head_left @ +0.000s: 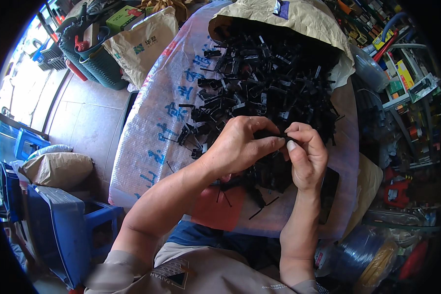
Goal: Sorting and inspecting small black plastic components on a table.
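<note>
Both of my hands meet over a heap of small black plastic parts [259, 93], some with thin strips sticking out. My left hand [242, 143] pinches a small black piece [268, 133] between thumb and curled fingers. From the other side, my right hand [307, 157] grips the same piece with thumb and forefinger, the two thumb tips almost touching. Fingers cover most of the piece, so its exact kind cannot be made out. The heap spills from the mouth of a brown paper sack [323, 24] onto a white woven plastic sheet [147, 122] with blue lettering.
A red patch [218, 208] lies on the sheet near my lap. At left stand a blue plastic stool [100, 223], a stuffed brown sack [59, 169] and a dark green basket [100, 66]. Crowded shelves [402, 93] line the right, with wrapped coils [362, 257] below.
</note>
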`<state>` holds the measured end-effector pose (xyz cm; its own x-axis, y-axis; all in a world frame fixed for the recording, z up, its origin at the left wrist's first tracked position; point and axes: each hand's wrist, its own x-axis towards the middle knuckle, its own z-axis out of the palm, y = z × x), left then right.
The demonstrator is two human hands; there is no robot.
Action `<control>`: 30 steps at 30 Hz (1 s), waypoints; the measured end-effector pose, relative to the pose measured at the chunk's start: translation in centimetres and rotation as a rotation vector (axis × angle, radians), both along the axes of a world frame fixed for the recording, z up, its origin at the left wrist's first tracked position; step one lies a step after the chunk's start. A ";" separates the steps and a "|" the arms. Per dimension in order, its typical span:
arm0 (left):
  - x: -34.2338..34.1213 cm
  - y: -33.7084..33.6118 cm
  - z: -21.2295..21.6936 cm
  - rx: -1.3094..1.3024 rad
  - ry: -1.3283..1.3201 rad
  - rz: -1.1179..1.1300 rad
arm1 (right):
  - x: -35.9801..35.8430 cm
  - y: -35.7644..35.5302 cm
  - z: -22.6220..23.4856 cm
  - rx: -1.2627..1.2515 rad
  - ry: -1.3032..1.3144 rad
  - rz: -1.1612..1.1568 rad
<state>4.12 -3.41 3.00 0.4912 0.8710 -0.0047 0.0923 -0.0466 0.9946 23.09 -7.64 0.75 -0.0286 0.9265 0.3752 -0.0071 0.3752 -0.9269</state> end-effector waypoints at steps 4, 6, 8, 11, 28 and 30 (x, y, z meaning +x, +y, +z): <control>0.3 -0.1 0.0 0.043 0.012 0.005 | 0.1 0.0 -0.1 0.000 0.005 -0.026; 0.7 0.1 -1.2 0.155 -0.014 0.013 | 0.2 0.0 -0.1 0.000 0.018 -0.031; 0.8 0.6 -1.9 0.641 0.009 0.059 | 0.2 0.0 0.2 -0.027 0.043 -0.037; 0.8 -0.4 -1.1 0.755 0.290 0.055 | 0.3 0.0 0.2 -0.101 -0.016 -0.105; -1.1 1.1 -0.6 -0.517 -0.320 -0.260 | 0.7 -0.8 1.6 -0.130 0.067 0.049; -1.0 0.9 0.4 -0.341 -0.095 -0.334 | 0.8 -0.8 1.7 -0.140 0.005 0.019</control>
<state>3.13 -2.51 3.38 0.7560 0.6220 -0.2037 0.0359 0.2713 0.9618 23.93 -8.48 2.40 -0.0450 0.9691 0.2424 -0.0177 0.2418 -0.9702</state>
